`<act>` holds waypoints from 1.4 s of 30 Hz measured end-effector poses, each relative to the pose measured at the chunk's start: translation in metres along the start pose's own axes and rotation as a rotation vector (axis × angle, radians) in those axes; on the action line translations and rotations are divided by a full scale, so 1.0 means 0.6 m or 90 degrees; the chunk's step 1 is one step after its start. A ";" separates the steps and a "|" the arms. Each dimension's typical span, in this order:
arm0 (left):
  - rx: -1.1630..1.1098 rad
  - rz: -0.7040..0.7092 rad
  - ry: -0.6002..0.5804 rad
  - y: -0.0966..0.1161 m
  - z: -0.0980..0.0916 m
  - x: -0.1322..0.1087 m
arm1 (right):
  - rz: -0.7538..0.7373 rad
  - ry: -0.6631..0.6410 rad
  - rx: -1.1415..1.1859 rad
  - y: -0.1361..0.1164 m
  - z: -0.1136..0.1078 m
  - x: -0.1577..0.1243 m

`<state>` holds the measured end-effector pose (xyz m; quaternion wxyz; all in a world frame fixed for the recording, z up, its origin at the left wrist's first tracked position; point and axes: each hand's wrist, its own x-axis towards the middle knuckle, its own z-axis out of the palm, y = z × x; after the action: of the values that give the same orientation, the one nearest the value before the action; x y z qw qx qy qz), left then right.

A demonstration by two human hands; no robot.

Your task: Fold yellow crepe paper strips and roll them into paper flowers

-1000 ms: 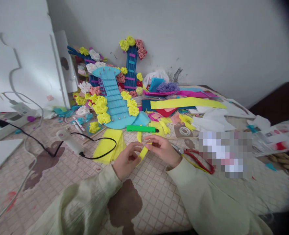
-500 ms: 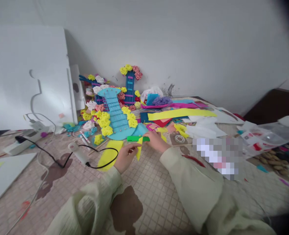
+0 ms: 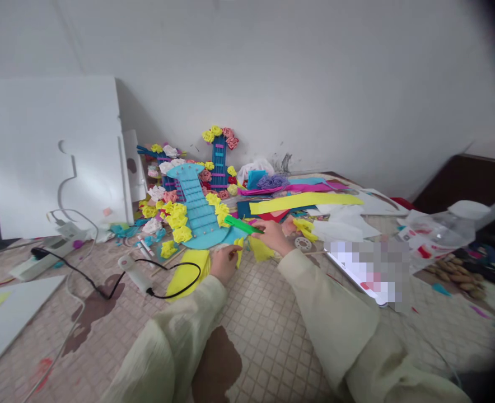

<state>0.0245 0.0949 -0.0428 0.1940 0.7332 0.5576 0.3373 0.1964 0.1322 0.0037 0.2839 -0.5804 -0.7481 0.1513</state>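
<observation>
The yellow strip looks like thin craft foam or paper: very light, limp, easy to crease or tear, so it is best pinched near one end between fingertip and thumb, with little force. It hangs just above the bench, in front of the blue paper model. The left hand has it that way, with the fingers together on the strip's lower end, the palm turned inward and the wrist low over the bench, beside the flat yellow sheet.

The green tool seems slim, stiff and light, probably smooth plastic. It would be steadiest gripped along its body rather than at the tip. The right hand is closed around its near end, knuckles up, and the arm is stretched forward across the bench. The tool slants up and away to the left, toward the model's base. The two hands sit near each other, not touching. A glue gun with a black cord lies well apart at the left
</observation>
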 end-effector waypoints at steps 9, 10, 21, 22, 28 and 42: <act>0.097 0.022 0.044 -0.012 0.009 -0.002 | 0.032 -0.008 -0.044 -0.014 0.004 -0.057; 0.107 0.025 0.047 -0.012 0.009 -0.003 | 0.034 -0.009 -0.053 -0.016 0.009 -0.061; 0.207 -0.016 0.084 0.003 0.006 -0.013 | 0.041 -0.037 -0.117 -0.028 0.050 -0.065; 0.213 -0.020 0.085 0.005 0.005 -0.014 | 0.038 -0.041 -0.120 -0.029 0.051 -0.065; 0.232 -0.033 0.068 0.009 -0.005 -0.016 | 0.027 -0.056 -0.136 -0.034 0.053 -0.065; 0.266 -0.087 0.018 0.017 -0.026 -0.024 | 0.029 -0.054 -0.129 -0.036 0.055 -0.067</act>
<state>0.0181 0.0769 -0.0293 0.0522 0.7134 0.6663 0.2104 0.1663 0.0911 -0.0206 0.1884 -0.6161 -0.7574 0.1061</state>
